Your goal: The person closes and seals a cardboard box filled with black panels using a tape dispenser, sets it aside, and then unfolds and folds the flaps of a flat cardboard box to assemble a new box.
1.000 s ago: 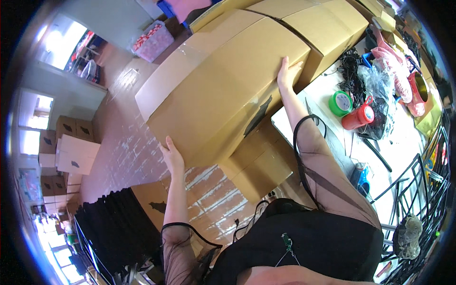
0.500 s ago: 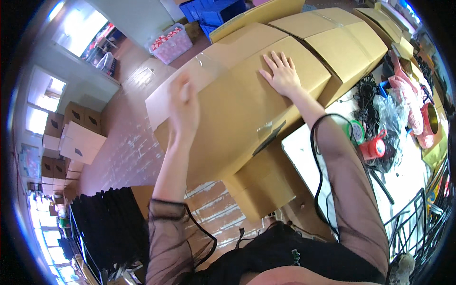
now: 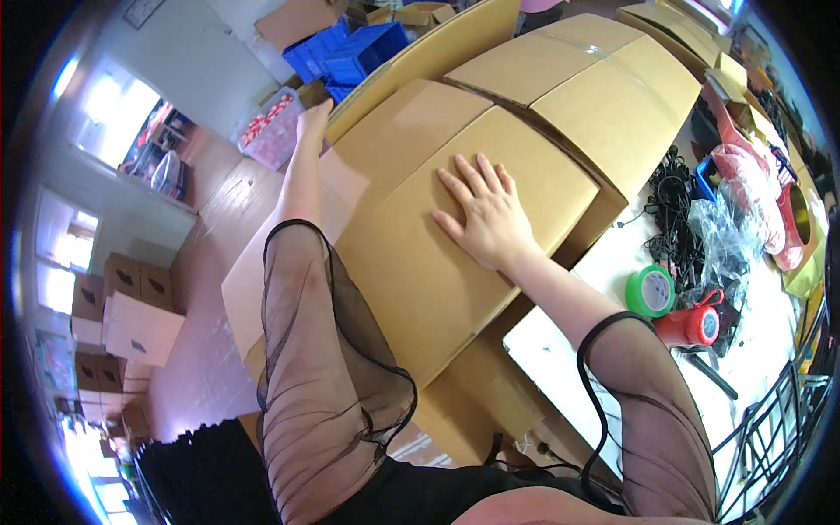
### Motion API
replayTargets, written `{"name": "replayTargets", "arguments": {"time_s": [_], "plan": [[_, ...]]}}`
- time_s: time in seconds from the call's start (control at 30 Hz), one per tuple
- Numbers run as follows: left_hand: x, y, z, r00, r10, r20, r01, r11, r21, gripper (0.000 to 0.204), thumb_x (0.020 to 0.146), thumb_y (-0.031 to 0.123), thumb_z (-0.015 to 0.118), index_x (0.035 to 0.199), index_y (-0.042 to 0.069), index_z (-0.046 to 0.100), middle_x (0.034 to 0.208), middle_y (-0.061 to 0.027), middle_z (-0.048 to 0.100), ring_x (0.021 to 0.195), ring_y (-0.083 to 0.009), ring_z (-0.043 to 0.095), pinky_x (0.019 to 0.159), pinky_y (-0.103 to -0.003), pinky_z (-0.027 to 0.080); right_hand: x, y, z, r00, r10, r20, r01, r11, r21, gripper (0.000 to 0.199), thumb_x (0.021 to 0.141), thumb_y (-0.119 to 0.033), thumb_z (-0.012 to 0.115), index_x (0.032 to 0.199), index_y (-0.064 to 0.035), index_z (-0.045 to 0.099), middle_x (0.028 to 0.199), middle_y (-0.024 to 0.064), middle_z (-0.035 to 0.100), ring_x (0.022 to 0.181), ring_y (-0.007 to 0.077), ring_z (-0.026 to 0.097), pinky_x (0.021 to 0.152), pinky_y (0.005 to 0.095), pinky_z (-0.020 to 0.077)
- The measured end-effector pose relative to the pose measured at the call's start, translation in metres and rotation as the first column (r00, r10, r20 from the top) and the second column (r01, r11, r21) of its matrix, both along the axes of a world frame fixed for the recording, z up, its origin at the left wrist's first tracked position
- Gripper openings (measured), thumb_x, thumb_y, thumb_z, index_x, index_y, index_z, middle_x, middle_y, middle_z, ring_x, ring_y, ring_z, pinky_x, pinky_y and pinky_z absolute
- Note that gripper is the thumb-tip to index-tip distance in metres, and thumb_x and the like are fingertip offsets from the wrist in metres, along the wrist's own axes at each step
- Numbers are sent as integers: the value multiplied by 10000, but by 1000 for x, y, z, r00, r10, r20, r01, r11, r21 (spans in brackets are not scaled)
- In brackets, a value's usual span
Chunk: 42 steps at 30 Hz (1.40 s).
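A large brown cardboard box point(image 3: 420, 262) lies in front of me, its two long top flaps folded down and meeting at a seam. My right hand point(image 3: 488, 219) rests flat on the nearer flap, fingers spread. At the far left, my left hand point(image 3: 313, 122) reaches along the box to the end of a raised cardboard flap point(image 3: 411, 66). Its fingers are mostly out of sight, so whether it grips that flap is unclear. A second closed carton point(image 3: 604, 83) with clear tape across its top stands right behind.
On the white table point(image 3: 560, 341) at right lie a green tape roll point(image 3: 649, 290), a red cylindrical item point(image 3: 687, 325), black cables point(image 3: 674, 201) and plastic bags. Blue crates point(image 3: 363, 52) and a clear bin point(image 3: 271, 131) stand beyond. Stacked cartons point(image 3: 140, 319) line the left.
My left hand has moved forward from above the box to its far left end by the raised flap. My right hand stays flat on the top, slightly nearer the seam.
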<state>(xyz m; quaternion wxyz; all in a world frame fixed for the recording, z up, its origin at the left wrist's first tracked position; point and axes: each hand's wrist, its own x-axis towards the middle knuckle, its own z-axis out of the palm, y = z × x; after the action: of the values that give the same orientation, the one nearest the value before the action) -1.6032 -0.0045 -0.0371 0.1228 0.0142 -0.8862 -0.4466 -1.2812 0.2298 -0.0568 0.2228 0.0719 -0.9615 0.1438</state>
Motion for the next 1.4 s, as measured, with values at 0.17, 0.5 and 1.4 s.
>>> {"name": "replayTargets", "arguments": {"time_s": [0.17, 0.5, 1.4], "plan": [[-39, -22, -4, 948, -90, 304, 64, 993, 97, 525, 782, 468, 698, 1017, -1, 696, 984, -147, 678, 890, -230, 630, 810, -360, 467, 0, -4, 4, 999, 20, 36, -20, 1000, -24, 605, 910, -499, 434, 1391, -134, 397, 1446, 130, 354, 1368, 346, 251, 1139, 476, 165], [-48, -16, 12, 997, -67, -38, 34, 822, -569, 401, 898, 434, 534, 1152, 140, 632, 977, -217, 658, 955, -381, 623, 817, -459, 467, -2, -2, 11, 997, 4, 82, -3, 1000, -8, 603, 906, -499, 449, 1389, -141, 400, 1446, 135, 352, 1368, 344, 251, 1136, 477, 169], [91, -246, 37, 990, 131, 54, -30, 566, -824, 593, 650, 327, 802, 1162, 95, 613, 1092, -170, 644, 1037, -320, 606, 892, -419, 465, -4, 1, 5, 998, -24, 63, 23, 1000, 18, 592, 888, -496, 479, 1365, -150, 431, 1440, 116, 372, 1366, 316, 269, 1125, 472, 190]]}}
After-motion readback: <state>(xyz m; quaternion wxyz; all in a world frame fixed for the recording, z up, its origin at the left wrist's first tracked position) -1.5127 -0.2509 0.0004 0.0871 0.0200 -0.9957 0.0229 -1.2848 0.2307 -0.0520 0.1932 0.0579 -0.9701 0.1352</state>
